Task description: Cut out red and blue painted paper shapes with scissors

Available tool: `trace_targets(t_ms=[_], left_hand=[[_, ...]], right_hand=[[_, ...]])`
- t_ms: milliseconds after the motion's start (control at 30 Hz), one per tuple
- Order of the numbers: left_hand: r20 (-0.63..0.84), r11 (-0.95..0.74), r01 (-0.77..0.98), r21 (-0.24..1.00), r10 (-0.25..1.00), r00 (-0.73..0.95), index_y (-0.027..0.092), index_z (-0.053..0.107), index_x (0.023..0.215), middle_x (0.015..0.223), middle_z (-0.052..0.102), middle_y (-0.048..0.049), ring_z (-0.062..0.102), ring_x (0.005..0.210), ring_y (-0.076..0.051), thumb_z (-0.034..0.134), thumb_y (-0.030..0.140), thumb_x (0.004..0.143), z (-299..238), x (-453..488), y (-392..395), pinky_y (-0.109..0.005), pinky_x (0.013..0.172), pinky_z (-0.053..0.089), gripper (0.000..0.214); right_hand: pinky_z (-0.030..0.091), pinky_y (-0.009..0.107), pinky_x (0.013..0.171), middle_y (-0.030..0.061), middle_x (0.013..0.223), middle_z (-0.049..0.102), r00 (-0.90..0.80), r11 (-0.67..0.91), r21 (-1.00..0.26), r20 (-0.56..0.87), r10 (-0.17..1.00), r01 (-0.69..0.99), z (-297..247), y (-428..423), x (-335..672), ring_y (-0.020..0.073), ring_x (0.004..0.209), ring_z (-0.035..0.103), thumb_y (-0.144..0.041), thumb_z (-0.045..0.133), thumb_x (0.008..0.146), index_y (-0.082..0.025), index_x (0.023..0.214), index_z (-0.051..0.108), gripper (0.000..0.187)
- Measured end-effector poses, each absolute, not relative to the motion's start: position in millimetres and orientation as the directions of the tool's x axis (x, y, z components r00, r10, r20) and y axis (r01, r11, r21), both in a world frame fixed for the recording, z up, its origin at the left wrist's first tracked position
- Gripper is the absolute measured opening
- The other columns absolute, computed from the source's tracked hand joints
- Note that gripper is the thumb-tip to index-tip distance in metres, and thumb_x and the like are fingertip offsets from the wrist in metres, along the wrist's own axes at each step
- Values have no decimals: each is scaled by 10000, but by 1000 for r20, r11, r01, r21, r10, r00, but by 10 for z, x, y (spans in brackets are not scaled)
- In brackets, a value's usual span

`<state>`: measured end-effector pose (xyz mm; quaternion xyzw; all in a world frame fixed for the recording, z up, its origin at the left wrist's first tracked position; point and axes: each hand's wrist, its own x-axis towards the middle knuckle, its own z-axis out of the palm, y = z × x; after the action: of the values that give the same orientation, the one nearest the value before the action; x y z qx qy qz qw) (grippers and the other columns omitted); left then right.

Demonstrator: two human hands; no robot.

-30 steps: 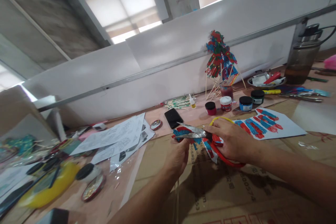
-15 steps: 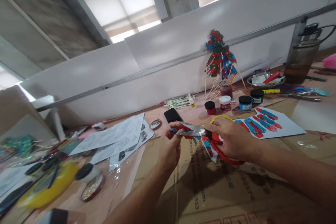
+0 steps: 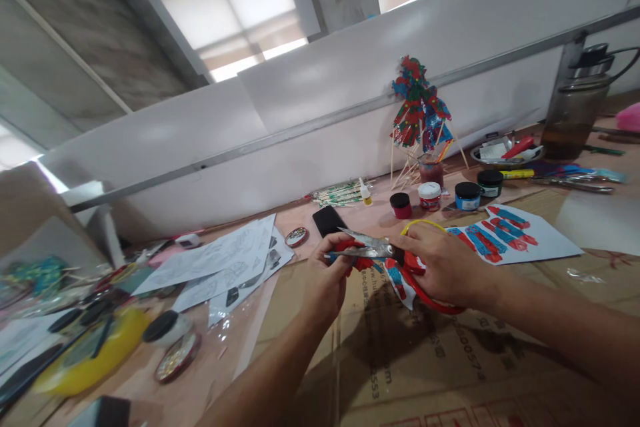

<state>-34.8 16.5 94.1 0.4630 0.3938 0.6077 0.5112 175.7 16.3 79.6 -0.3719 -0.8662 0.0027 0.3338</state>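
Cardboard point(image 3: 410, 360) covers the desk, with paint jars point(image 3: 430, 197) and a black phone point(image 3: 327, 220) just behind, where the left hand point(image 3: 325, 277) pinches a red-and-blue painted cutout point(image 3: 397, 278) between the slightly parted blades of red-handled scissors point(image 3: 370, 250) gripped by the right hand point(image 3: 445, 267).

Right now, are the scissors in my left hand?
No, the right hand grips the red-handled scissors while the left hand pinches the painted cutout.
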Motion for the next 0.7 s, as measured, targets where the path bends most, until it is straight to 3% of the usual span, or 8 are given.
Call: trace_targets(t_ms=[400, 533, 700], left_hand=[[142, -140, -279, 950, 990, -11, 171, 648, 721, 661, 633, 11, 539, 541, -88, 795, 247, 638, 933, -336, 164, -195, 524, 407, 185], [156, -148, -251, 957, 988, 12, 181, 634, 781, 691, 641, 11, 553, 544, -96, 780, 243, 666, 910, -357, 173, -199, 511, 397, 196], [247, -243, -163, 956, 969, 5, 193, 638, 868, 717, 645, 18, 565, 563, -93, 762, 298, 730, 851, -398, 179, -194, 509, 394, 213]], right_hand=[[480, 368, 727, 103, 893, 621, -498, 727, -280, 573, 651, 628, 809, 148, 1741, 242, 816, 558, -148, 573, 820, -174, 1098, 662, 293], [481, 361, 734, 102, 898, 624, -486, 721, -289, 577, 656, 630, 805, 149, 1736, 237, 821, 564, -143, 583, 821, -173, 1048, 670, 245], [477, 355, 761, 93, 906, 624, -475, 712, -320, 569, 672, 625, 803, 143, 1726, 237, 850, 574, -140, 588, 834, -171, 1129, 653, 304]])
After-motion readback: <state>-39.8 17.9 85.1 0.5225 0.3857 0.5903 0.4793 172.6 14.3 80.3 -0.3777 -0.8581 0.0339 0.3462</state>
